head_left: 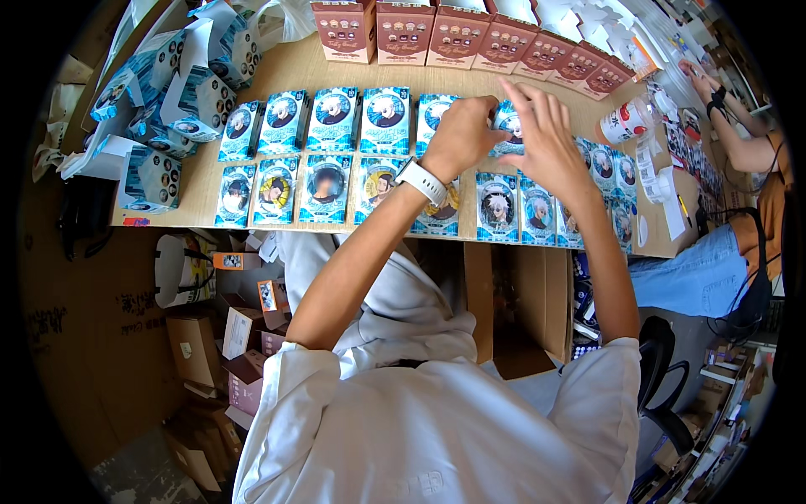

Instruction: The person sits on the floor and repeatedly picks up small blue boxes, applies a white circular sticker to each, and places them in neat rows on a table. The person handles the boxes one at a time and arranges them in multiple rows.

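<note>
Two rows of blue-and-white illustrated packets lie along the table's near side. My left hand (pixel 463 135), with a pale watch (pixel 422 183) on the wrist, curls at the left edge of a back-row packet stack (pixel 507 129); whether it grips anything is hidden. Above that stack's right side, my right hand (pixel 544 132) has its fingers apart and nothing visible in it. A stack with a white-haired figure (pixel 434 116) is partly covered by my left hand. Further left stand thick stacks such as this one (pixel 385 120). Front-row packets (pixel 497 206) lie flat near the table edge.
Opened blue boxes (pixel 151 176) crowd the table's left end. Brown-red boxes (pixel 406 34) line the back. A plastic bottle (pixel 623 123), a label roll (pixel 658 183) and a pencil (pixel 684 209) sit at right. Another person (pixel 743 138) is beyond. A cardboard box (pixel 529 302) stands below.
</note>
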`<state>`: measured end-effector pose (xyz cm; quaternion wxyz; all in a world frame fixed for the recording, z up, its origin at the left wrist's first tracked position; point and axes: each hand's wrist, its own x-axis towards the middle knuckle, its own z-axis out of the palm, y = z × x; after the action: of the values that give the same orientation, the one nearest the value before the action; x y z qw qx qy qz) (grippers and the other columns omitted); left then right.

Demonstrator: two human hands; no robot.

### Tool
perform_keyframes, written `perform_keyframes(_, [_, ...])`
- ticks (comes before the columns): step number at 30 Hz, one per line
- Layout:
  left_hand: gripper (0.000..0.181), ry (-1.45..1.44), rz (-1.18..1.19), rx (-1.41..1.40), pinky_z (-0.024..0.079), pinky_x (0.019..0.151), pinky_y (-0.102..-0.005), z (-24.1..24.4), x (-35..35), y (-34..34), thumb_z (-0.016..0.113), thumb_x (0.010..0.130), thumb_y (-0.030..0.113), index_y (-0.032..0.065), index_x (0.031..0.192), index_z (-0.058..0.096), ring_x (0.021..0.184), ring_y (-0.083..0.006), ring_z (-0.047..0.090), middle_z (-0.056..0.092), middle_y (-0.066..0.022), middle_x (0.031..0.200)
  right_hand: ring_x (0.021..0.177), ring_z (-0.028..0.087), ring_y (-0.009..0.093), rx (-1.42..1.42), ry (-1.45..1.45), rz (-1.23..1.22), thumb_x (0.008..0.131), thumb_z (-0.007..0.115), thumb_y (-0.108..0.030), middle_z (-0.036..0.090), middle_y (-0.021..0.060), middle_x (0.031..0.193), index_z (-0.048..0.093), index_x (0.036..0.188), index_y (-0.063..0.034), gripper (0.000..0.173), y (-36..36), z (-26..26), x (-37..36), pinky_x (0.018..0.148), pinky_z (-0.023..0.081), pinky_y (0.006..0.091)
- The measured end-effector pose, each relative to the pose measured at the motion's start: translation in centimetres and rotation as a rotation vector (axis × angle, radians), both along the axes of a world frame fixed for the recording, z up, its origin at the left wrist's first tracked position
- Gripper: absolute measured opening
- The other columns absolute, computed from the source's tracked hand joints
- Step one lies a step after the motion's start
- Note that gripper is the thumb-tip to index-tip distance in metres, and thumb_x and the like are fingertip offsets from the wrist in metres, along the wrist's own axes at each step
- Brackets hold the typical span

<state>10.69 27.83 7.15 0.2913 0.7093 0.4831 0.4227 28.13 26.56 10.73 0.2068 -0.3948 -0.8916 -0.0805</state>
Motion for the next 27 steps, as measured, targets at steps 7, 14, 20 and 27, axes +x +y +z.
perform_keyframes(7, [0.039,0.04,-0.015,0.082,0.055,0.072,-0.0393,-0.3,-0.1,-1.0,0.084,0.078,0.011,-0.0056,0.109,0.068,0.077,-0.0316,0.071,0.071,-0.0212,0.09,0.124,0.057,0.035,-0.53,0.181,-0.013,0.084,0.077,-0.006,0.062,0.0154,0.126,0.05,0.142,-0.0054,0.064,1.3,2.1,2.6,0.104,0.046,0.0419])
perform_keyframes(14, [0.043,-0.088,0.025,0.108,0.054,0.076,-0.0439,-1.5,1.3,-2.4,0.078,0.079,0.0,-0.0064,0.118,0.06,0.087,-0.0373,0.067,0.064,-0.0241,0.104,0.126,0.054,0.039,-0.443,0.125,0.074,0.085,0.074,-0.004,0.056,0.0172,0.13,0.05,0.138,-0.0022,0.058,0.8,1.3,2.3,0.105,0.045,0.0446])
perform_keyframes(20, [0.038,-0.039,0.092,0.155,0.054,0.074,-0.0436,-1.8,1.0,-2.5,0.077,0.082,0.001,-0.0072,0.115,0.058,0.083,-0.0365,0.068,0.064,-0.0238,0.103,0.131,0.049,0.04,-0.482,0.151,0.093,0.087,0.07,0.0,0.05,0.019,0.134,0.045,0.139,-0.0017,0.058,0.6,1.1,2.0,0.108,0.042,0.0462])
perform_keyframes(27, [0.039,-0.042,0.079,0.139,0.054,0.074,-0.0442,-1.3,1.1,-2.9,0.075,0.084,0.001,-0.0075,0.116,0.056,0.084,-0.0377,0.067,0.064,-0.0249,0.103,0.131,0.05,0.04,-0.464,0.236,0.071,0.089,0.068,0.001,0.049,0.0191,0.134,0.046,0.129,-0.0019,0.047,0.7,-0.1,2.1,0.107,0.042,0.0454])
